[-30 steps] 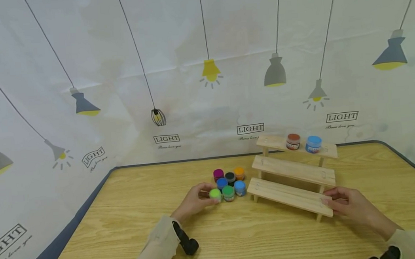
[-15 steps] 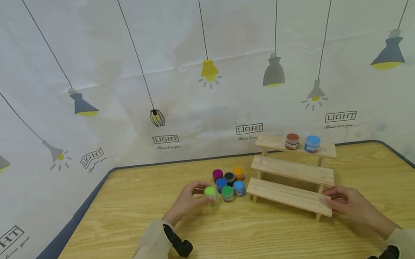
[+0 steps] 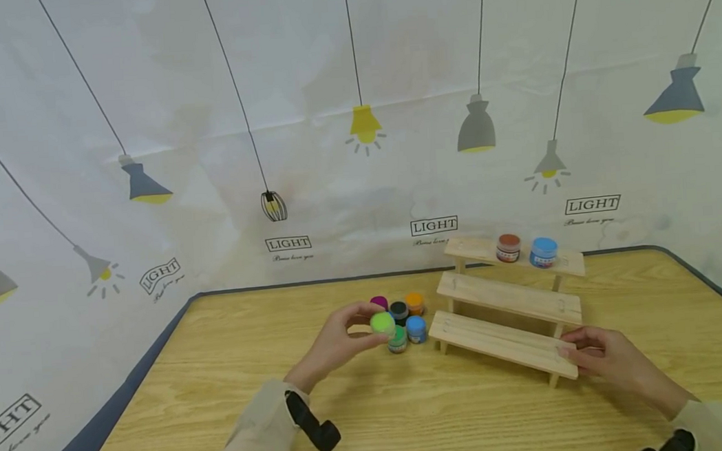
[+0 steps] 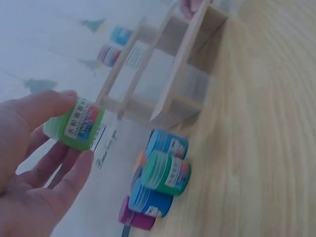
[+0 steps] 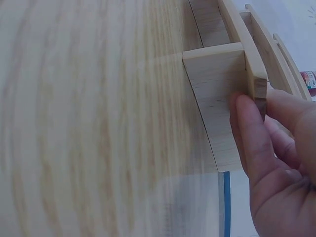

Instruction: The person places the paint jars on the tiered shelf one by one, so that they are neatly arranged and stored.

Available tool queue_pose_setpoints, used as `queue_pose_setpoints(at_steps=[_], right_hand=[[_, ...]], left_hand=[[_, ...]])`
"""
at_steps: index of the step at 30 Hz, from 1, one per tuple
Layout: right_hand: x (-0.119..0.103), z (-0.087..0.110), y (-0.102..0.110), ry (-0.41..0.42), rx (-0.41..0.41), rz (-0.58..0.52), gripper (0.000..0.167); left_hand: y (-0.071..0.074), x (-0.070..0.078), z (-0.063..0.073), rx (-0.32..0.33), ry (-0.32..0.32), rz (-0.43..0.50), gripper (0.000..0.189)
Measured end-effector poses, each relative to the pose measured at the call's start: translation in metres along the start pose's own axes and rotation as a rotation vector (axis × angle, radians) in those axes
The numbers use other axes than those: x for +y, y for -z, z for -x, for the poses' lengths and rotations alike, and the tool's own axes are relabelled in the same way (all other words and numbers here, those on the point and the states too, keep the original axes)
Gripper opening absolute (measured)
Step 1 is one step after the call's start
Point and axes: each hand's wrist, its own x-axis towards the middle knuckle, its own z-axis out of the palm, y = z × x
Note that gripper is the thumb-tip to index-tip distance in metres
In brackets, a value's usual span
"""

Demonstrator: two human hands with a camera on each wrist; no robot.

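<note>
Fingers of the left hand [image 3: 333,341] pinch the lime jar [image 3: 382,325] between thumb and fingertips — raised above the bench [image 3: 222,386], clear of the green jar [image 3: 398,340]. The left wrist view shows its printed label, plus a blue jar [image 4: 160,201] mostly hidden in the head view. The right hand [image 3: 620,365] grips the rack [image 3: 508,297] by its lowest step's end — the right wrist view shows fingers on either side.

Holding a lime jar [image 3: 382,326] in the left hand [image 3: 336,342] before clustered jars [image 3: 399,312]; gripping the lowest step [image 3: 501,346] of the rack [image 3: 508,298] with the right hand [image 3: 616,360]; with two jars [image 3: 508,249] on the top step [image 3: 470,248].
</note>
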Motion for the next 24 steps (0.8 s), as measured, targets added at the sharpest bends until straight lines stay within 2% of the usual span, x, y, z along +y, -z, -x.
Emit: queue_pose_setpoints(at_steps=[5,13,16,24], right_hand=[[0.000,0.000,0.000,-0.014,0.000,-0.009,0.042],[-0.001,0.001,0.000,0.010,-0.015,-0.018,0.042],[-0.002,0.001,0.000,0.013,-0.016,-0.025,0.042],[-0.001,0.001,0.002,0.029,-0.039,-0.054,0.043]], left_hand=[[-0.013,0.007,-0.004,-0.010,-0.053,0.058,0.036],[-0.036,-0.007,-0.025,-0.032,-0.099,0.067,0.036],[-0.045,-0.005,-0.032,-0.021,-0.096,0.087,0.036],[-0.066,-0.005,-0.045,0.017,-0.021,0.107,0.036]])
